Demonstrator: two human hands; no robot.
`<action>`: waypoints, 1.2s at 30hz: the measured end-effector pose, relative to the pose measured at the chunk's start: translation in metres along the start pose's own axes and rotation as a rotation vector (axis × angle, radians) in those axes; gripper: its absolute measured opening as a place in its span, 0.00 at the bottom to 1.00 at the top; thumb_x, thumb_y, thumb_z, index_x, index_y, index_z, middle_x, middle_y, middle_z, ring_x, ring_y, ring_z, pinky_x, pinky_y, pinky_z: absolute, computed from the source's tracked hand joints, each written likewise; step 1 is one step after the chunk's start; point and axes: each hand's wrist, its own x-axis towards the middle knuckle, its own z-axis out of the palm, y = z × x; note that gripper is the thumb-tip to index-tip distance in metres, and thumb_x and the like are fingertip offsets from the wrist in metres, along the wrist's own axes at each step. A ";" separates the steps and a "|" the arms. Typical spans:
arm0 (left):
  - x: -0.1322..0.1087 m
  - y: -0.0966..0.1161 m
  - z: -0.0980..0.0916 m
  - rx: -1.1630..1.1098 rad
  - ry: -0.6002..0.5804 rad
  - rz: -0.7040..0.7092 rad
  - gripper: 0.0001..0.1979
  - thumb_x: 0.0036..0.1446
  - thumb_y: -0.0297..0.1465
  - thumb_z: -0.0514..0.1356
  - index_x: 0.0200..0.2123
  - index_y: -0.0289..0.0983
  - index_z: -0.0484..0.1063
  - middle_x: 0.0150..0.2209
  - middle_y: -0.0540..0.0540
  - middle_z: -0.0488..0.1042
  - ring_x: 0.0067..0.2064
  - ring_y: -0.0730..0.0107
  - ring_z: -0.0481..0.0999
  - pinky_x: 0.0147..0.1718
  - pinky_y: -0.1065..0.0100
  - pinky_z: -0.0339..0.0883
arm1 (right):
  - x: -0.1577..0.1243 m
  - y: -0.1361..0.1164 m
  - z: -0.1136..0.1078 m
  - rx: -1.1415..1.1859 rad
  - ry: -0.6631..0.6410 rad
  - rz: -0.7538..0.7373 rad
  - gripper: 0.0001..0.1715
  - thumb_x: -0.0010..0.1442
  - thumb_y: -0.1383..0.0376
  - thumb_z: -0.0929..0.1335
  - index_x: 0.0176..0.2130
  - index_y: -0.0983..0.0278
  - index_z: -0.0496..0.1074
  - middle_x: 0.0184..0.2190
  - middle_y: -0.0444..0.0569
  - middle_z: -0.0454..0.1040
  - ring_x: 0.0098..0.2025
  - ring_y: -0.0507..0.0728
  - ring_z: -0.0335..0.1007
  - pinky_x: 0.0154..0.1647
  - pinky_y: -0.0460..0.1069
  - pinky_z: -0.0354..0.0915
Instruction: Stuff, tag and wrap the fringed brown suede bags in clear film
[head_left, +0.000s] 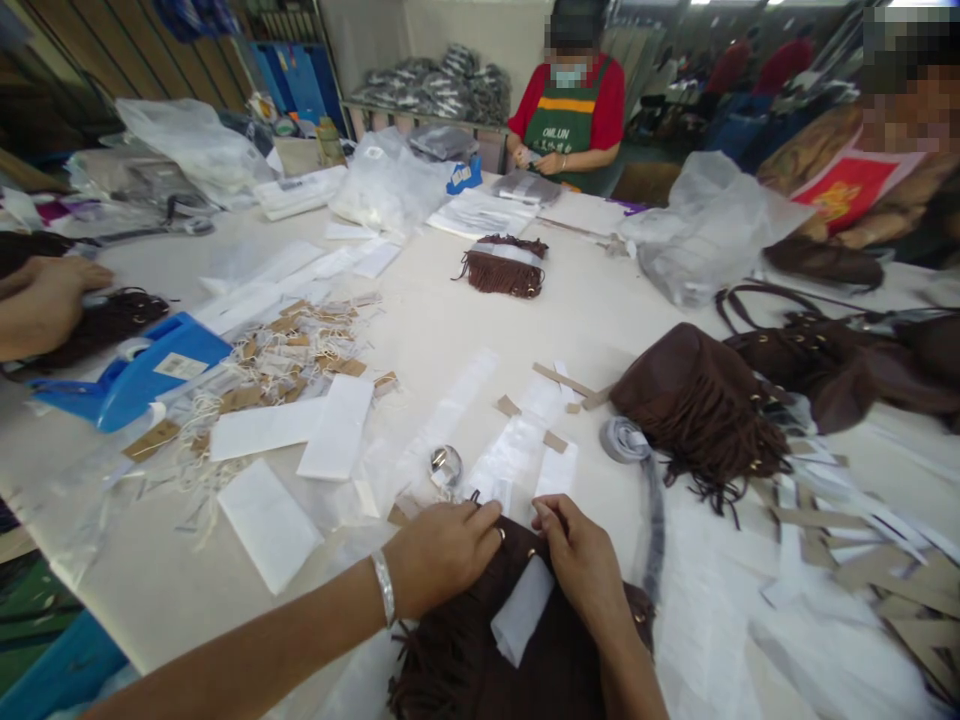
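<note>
A dark brown fringed bag (559,660) lies on the table close to me, with a strip of white paper (523,610) on it. My left hand (450,550), with a silvery bracelet at the wrist, has its fingers curled over the bag's upper edge. At the same edge, further right, my right hand (581,560) is closed in a pinch; what lies between its fingertips is too small to make out. A round shiny metal object (445,466) sits just beyond my left hand.
String tags (300,350) and a blue tape dispenser (142,370) occupy the left side. White paper pieces (270,525) lie nearer. Rolled grey strap (626,440), more brown bags (690,400) and paper scraps (847,530) are at right. Co-workers (574,100) work around the table.
</note>
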 end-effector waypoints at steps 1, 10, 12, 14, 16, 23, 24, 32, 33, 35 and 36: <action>-0.006 0.006 0.002 -0.020 -0.023 -0.029 0.09 0.66 0.27 0.49 0.42 0.35 0.68 0.46 0.40 0.70 0.38 0.62 0.74 0.32 0.62 0.70 | 0.000 0.000 0.000 -0.010 -0.006 -0.001 0.16 0.66 0.54 0.58 0.38 0.57 0.69 0.31 0.43 0.77 0.34 0.57 0.73 0.38 0.50 0.62; -0.053 0.004 -0.031 -0.443 -0.243 -0.535 0.24 0.68 0.43 0.45 0.28 0.38 0.73 0.26 0.48 0.74 0.29 0.67 0.74 0.28 0.69 0.62 | 0.000 -0.009 -0.030 -0.112 -0.180 -0.108 0.18 0.66 0.52 0.58 0.44 0.57 0.70 0.40 0.48 0.78 0.42 0.61 0.74 0.41 0.52 0.63; -0.050 -0.008 -0.042 -0.587 -0.186 -0.626 0.28 0.68 0.45 0.42 0.26 0.38 0.72 0.24 0.49 0.74 0.28 0.70 0.74 0.28 0.71 0.62 | 0.016 -0.020 -0.040 -0.181 -0.168 -0.175 0.17 0.66 0.53 0.58 0.44 0.57 0.70 0.39 0.47 0.78 0.40 0.60 0.74 0.39 0.52 0.63; -0.042 -0.016 -0.042 -0.680 -0.145 -0.665 0.25 0.68 0.43 0.44 0.28 0.39 0.72 0.25 0.51 0.75 0.28 0.72 0.75 0.28 0.72 0.62 | 0.039 -0.038 -0.042 -0.249 -0.141 -0.276 0.15 0.66 0.56 0.59 0.43 0.58 0.71 0.38 0.47 0.78 0.39 0.59 0.74 0.39 0.51 0.62; -0.034 -0.019 -0.035 -0.593 -0.181 -0.696 0.19 0.66 0.42 0.50 0.29 0.39 0.73 0.27 0.49 0.76 0.31 0.68 0.77 0.30 0.71 0.65 | 0.064 -0.060 -0.035 -0.286 -0.135 -0.381 0.14 0.66 0.60 0.59 0.43 0.59 0.71 0.38 0.47 0.78 0.39 0.58 0.73 0.39 0.51 0.61; -0.019 -0.006 -0.025 -0.177 -0.242 -0.757 0.12 0.65 0.29 0.49 0.45 0.38 0.70 0.39 0.43 0.76 0.33 0.60 0.78 0.28 0.64 0.70 | 0.122 -0.107 0.030 -0.432 -0.426 -0.756 0.20 0.60 0.65 0.65 0.53 0.60 0.68 0.47 0.50 0.72 0.45 0.56 0.71 0.42 0.48 0.62; -0.014 -0.005 -0.024 -0.168 -0.206 -0.731 0.13 0.66 0.29 0.47 0.48 0.39 0.69 0.42 0.42 0.75 0.34 0.61 0.78 0.28 0.64 0.70 | 0.124 -0.108 0.038 -0.488 -0.468 -0.788 0.20 0.59 0.66 0.66 0.52 0.59 0.69 0.46 0.50 0.72 0.45 0.57 0.71 0.41 0.48 0.63; 0.008 -0.010 0.005 -0.392 -0.214 -0.496 0.10 0.66 0.37 0.52 0.42 0.40 0.70 0.34 0.47 0.77 0.33 0.60 0.78 0.30 0.64 0.70 | 0.117 -0.110 0.032 -0.664 -0.436 -0.840 0.13 0.56 0.70 0.64 0.42 0.64 0.70 0.40 0.52 0.72 0.40 0.58 0.71 0.35 0.49 0.62; 0.005 -0.011 0.005 -0.417 -0.192 -0.489 0.10 0.66 0.37 0.52 0.41 0.40 0.70 0.34 0.48 0.77 0.34 0.61 0.78 0.31 0.65 0.70 | 0.114 -0.108 0.023 -0.623 -0.417 -0.811 0.13 0.55 0.71 0.63 0.42 0.64 0.69 0.40 0.52 0.72 0.40 0.58 0.71 0.36 0.49 0.62; -0.003 -0.013 0.004 -0.458 -0.122 -0.442 0.11 0.67 0.36 0.50 0.41 0.41 0.71 0.36 0.49 0.77 0.35 0.63 0.78 0.32 0.66 0.69 | 0.108 -0.099 0.006 -0.512 -0.402 -0.727 0.15 0.55 0.72 0.63 0.44 0.63 0.69 0.40 0.50 0.73 0.39 0.57 0.71 0.37 0.49 0.61; -0.007 -0.013 0.003 -0.480 -0.072 -0.405 0.12 0.68 0.36 0.49 0.42 0.42 0.71 0.37 0.50 0.77 0.36 0.65 0.78 0.32 0.67 0.68 | 0.104 -0.093 -0.002 -0.445 -0.413 -0.680 0.17 0.56 0.71 0.63 0.46 0.63 0.68 0.40 0.49 0.74 0.39 0.56 0.71 0.38 0.48 0.61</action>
